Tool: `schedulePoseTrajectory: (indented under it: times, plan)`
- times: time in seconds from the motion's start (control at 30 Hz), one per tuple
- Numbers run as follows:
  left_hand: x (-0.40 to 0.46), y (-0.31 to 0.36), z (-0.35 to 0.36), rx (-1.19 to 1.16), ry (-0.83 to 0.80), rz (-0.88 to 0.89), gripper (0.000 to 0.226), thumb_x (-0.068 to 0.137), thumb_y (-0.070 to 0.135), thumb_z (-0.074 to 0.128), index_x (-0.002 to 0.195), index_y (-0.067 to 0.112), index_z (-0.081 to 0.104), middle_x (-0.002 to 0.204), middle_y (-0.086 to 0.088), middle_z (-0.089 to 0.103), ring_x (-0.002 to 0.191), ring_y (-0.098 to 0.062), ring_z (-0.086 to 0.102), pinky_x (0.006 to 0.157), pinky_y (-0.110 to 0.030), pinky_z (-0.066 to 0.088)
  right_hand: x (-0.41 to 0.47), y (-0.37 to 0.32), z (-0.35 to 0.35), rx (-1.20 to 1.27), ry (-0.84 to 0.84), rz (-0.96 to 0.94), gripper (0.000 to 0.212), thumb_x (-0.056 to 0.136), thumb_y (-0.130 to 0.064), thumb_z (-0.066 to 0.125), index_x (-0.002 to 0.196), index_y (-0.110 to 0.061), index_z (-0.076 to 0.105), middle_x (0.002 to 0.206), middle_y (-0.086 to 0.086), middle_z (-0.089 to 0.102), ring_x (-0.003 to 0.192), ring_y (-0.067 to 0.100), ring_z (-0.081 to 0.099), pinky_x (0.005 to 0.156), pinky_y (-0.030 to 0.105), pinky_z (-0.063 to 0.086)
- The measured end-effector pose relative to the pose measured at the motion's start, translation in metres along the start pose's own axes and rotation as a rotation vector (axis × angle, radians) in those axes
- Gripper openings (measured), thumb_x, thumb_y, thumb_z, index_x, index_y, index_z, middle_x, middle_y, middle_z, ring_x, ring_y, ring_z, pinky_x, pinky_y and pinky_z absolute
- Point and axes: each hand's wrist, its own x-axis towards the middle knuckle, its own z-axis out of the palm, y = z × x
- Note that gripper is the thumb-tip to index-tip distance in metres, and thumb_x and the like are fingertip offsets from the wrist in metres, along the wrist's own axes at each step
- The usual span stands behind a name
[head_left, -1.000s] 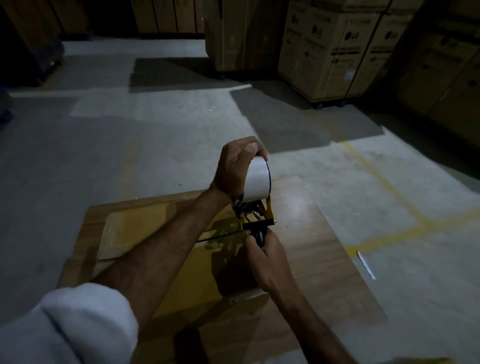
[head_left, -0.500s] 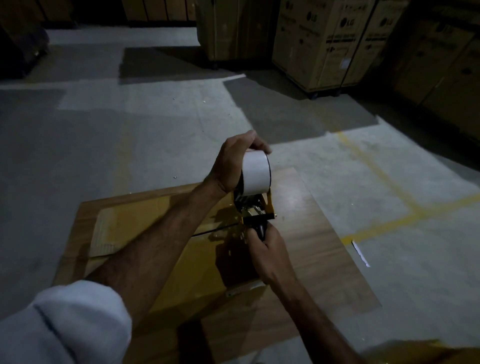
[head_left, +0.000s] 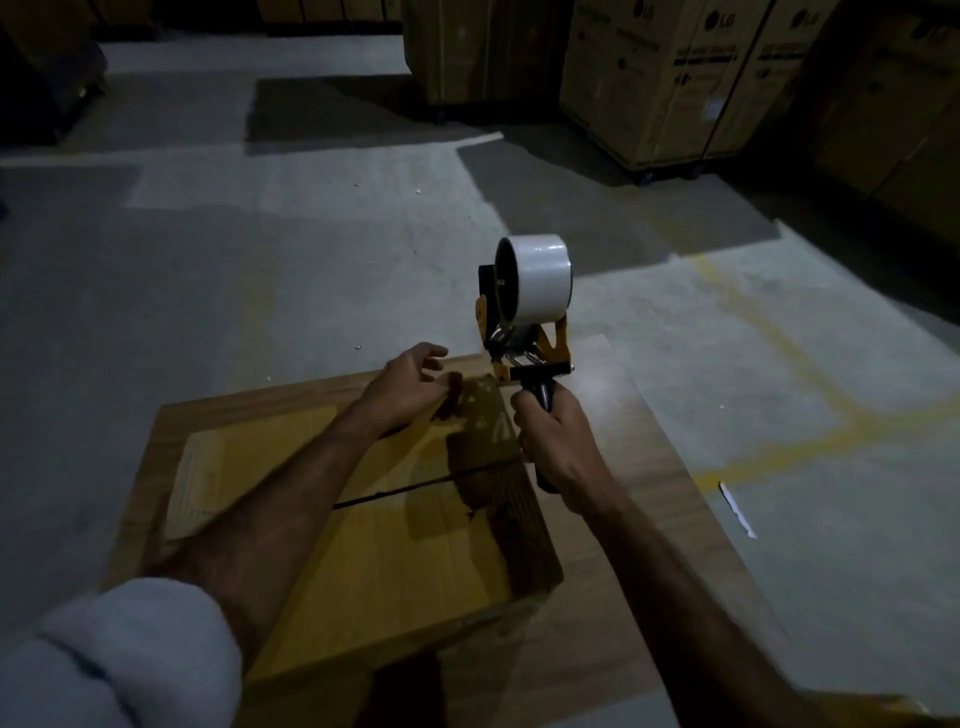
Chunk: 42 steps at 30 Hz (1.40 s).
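A brown cardboard box (head_left: 395, 561) lies in front of me on a wooden board (head_left: 634, 519), its top flaps meeting at a dark seam. My right hand (head_left: 558, 441) grips the black handle of a yellow tape dispenser (head_left: 530, 353) carrying a white tape roll (head_left: 540, 278), held upright over the box's far right corner. My left hand (head_left: 410, 384) hovers at the box's far edge, left of the dispenser, fingers loosely spread and holding nothing.
Grey concrete floor (head_left: 260, 270) with yellow painted lines (head_left: 810, 415) surrounds the board. Tall printed cartons (head_left: 670, 78) on wheeled bases stand at the back and right. A white scrap (head_left: 735, 509) lies on the floor to the right.
My left hand has let go of the tape roll and dropped to the box's far edge. The dispenser now stands higher, held only by my right hand.
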Motion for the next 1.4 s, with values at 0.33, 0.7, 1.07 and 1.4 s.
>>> schedulePoseTrajectory:
  times: [0.33, 0.7, 1.07, 1.4]
  plan:
    - [0.02, -0.005, -0.01, -0.22, -0.238, 0.054, 0.081, 0.091, 0.009, 0.077, 0.158, 0.027, 0.037, 0.16, -0.002, 0.041, 0.145, -0.018, 0.041, 0.114, -0.041, 0.046, 0.01, 0.013, 0.005, -0.024, 0.004, 0.088, 0.026, 0.108, -0.027, 0.047, 0.082, -0.023, 0.049, 0.068, -0.01, 0.051, 0.062, 0.006, 0.049, 0.063, 0.029, 0.043]
    - [0.037, -0.005, -0.007, -0.232, -0.543, 0.088, 0.044, 0.096, 0.009, 0.07, 0.135, 0.03, 0.064, 0.14, 0.006, 0.065, 0.131, -0.011, 0.059, 0.111, -0.03, 0.046, -0.006, 0.012, 0.007, -0.005, 0.001, 0.176, 0.021, 0.108, -0.032, 0.046, 0.101, -0.015, 0.056, 0.086, 0.007, 0.056, 0.069, 0.007, 0.054, 0.062, 0.022, 0.044]
    - [0.044, 0.005, -0.003, -0.177, -0.441, -0.05, 0.029, 0.108, 0.024, 0.054, 0.09, 0.009, 0.07, 0.056, 0.008, 0.054, 0.045, -0.005, 0.043, 0.044, -0.017, 0.034, -0.016, 0.011, 0.01, 0.014, 0.008, 0.182, 0.021, 0.108, -0.029, 0.046, 0.095, -0.017, 0.057, 0.082, -0.001, 0.055, 0.056, -0.005, 0.052, 0.052, 0.013, 0.042]
    - [0.059, 0.015, 0.0, -0.15, -0.342, -0.336, 0.029, 0.095, 0.035, 0.072, 0.073, 0.017, 0.066, 0.053, 0.006, 0.061, 0.039, -0.005, 0.05, 0.042, -0.018, 0.039, -0.023, 0.002, 0.012, 0.069, -0.02, 0.21, 0.02, 0.109, -0.026, 0.045, 0.094, -0.014, 0.052, 0.073, -0.003, 0.05, 0.05, -0.003, 0.05, 0.049, 0.016, 0.045]
